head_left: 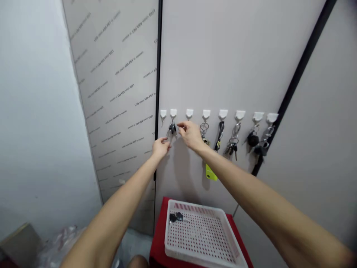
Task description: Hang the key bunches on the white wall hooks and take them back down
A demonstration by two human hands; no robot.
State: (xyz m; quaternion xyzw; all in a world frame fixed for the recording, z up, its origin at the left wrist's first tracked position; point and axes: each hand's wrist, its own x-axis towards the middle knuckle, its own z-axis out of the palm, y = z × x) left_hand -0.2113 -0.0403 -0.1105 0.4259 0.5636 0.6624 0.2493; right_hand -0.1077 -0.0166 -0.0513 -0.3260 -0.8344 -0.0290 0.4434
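Observation:
A bunch of black-headed keys (pixel 172 128) hangs from the second white hook (pixel 173 112) from the left. My left hand (pixel 161 147) is just below and left of this bunch, thumb and fingers apart, with nothing seen in it. On the other side, my right hand (pixel 192 134) is bent toward the keys, its thumb and forefinger slightly apart and nothing visible between them. Whether either hand touches the keys I cannot tell. Above my right hand is another hook (pixel 189 113), whose lower end is partly covered. A small key (pixel 162 120) hangs on the leftmost hook.
To the right hang several key bunches (pixel 232 146), a black strap (pixel 221 131) and a yellow-green tag (pixel 211 172). Below, a white perforated basket (pixel 227 219) holds dark-headed keys (pixel 176 217) and rests on a red surface (pixel 159 238). Printed panel (pixel 119 93) stands left.

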